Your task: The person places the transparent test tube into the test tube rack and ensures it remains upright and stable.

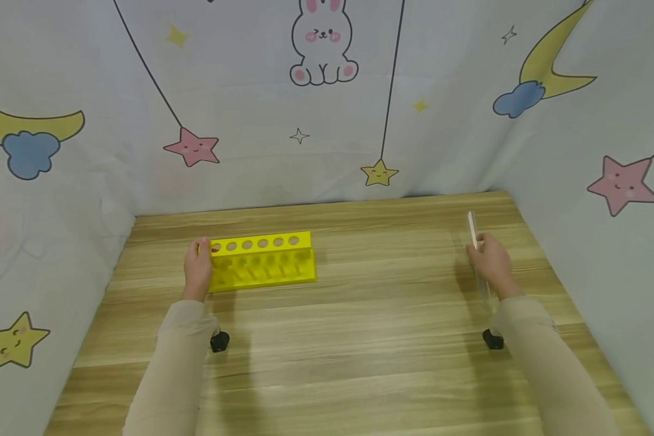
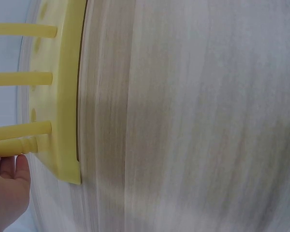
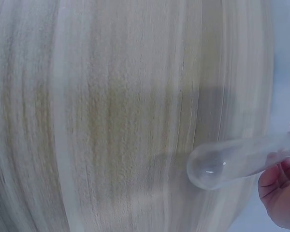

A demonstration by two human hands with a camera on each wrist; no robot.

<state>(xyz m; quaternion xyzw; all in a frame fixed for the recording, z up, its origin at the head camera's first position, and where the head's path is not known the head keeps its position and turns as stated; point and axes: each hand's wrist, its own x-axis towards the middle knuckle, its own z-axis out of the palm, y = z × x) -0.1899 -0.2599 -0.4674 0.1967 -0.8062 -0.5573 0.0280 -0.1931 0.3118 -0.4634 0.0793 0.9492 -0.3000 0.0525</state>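
Observation:
A yellow test tube rack (image 1: 263, 261) with a row of round holes stands on the left part of the table. My left hand (image 1: 198, 269) grips its left end; in the left wrist view, the fingers (image 2: 22, 168) curl about the end post. The holes show no tubes in them. Over on the right, my right hand (image 1: 492, 260) pinches a clear test tube (image 1: 472, 229) between thumb and fingers. The tube's rounded bottom (image 3: 208, 169) points down toward the table, and its open end tilts up and away. Part of the tube is hidden behind the fingers.
The wood-grain table (image 1: 370, 339) is enclosed by white cloth (image 1: 251, 163) printed with stars, moons and a rabbit at the back and sides. A small black device (image 1: 220, 341) sits under the left wrist, another black device (image 1: 493, 339) under the right.

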